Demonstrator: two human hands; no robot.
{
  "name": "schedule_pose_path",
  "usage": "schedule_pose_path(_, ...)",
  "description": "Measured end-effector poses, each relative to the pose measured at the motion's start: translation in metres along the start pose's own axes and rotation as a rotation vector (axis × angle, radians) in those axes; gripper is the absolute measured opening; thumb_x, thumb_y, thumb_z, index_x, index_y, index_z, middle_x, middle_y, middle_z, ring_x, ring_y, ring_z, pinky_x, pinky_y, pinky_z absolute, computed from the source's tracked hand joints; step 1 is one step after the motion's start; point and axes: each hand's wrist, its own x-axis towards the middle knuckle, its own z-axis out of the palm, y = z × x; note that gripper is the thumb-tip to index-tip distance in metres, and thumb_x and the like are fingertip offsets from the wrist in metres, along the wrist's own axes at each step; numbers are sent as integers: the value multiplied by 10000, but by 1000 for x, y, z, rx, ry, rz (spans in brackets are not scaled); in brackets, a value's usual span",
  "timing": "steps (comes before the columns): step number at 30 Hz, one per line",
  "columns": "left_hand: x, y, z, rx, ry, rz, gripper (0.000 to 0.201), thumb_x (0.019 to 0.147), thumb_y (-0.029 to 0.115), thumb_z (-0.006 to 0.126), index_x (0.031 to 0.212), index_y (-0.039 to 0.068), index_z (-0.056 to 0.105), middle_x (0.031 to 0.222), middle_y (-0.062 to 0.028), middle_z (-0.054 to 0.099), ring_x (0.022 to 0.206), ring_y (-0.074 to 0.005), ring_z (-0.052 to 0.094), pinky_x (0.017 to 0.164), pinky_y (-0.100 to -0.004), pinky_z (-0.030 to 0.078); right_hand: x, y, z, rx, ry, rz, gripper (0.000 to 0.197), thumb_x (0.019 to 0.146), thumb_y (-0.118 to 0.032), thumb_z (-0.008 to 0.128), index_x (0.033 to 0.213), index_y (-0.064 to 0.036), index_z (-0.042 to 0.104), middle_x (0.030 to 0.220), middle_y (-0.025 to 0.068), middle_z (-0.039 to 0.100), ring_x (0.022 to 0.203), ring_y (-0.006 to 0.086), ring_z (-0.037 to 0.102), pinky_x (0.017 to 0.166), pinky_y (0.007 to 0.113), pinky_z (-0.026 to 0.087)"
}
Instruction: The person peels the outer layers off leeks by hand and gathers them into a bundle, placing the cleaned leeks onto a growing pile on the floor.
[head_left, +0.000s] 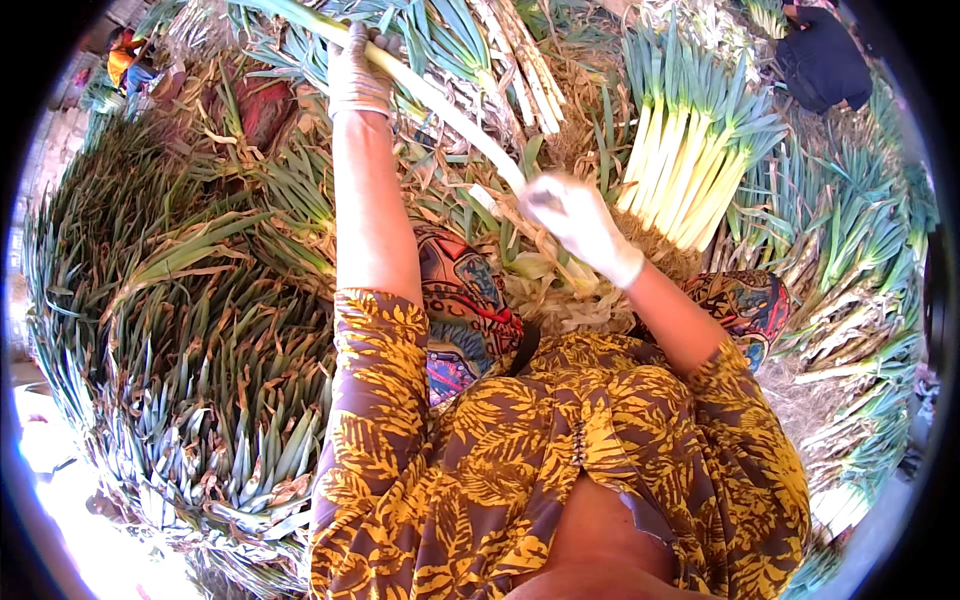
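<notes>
My gloved left hand (352,72), at eleven o'clock, clasps the long green-white leek (436,98); I'd steady it; blurred right hand (575,218): I can't tell.

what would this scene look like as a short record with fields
left hand: gloved, closed around a leek
leek: long, pale stalk slanting down toward the right hand
right hand: gloved, blurred, at the stalk's white end; grip unclear
right side: bunch of pale-stemmed leeks
left side: large leafy pile
other people: orange top, dark top
</notes>
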Motion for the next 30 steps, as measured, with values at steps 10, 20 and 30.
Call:
schedule_pose_path(10, 9, -7, -9, 30, 43, -125, 304, 880, 209, 697, 1058, 49, 510, 844, -97, 559, 781, -274, 581, 742, -445, 513, -45, 43, -31, -316, -200, 234, 362, 918, -244, 589, 1236, -72, 569, 1051, 174, 663, 931, 303, 665, 851, 377, 533)
schedule_pose_path(20, -82, -49, 143, 535, -357, 36, 675, 928, 228, 647, 1478, 101, 276, 1156, -81, 550, 1028, -171, 538, 940, -306, 460, -1, 49, 6, -115, 619, -8, 486, 992, -175, 460, 1459, -153, 326, 1051, 136, 627, 639, 146, 584, 530, 271, 552)
schedule_pose_path(30, -73, -64, 94, 931, -586, -179, 311, 921, 86, 630, 1223, 18, 596, 1064, -41, 640, 947, -113, 558, 893, -242, 451, -48, 185, -101, -201, 1191, 420, 570, 959, -191, 464, 1478, -42, 284, 1054, 191, 606, 735, 246, 580, 692, 317, 520)
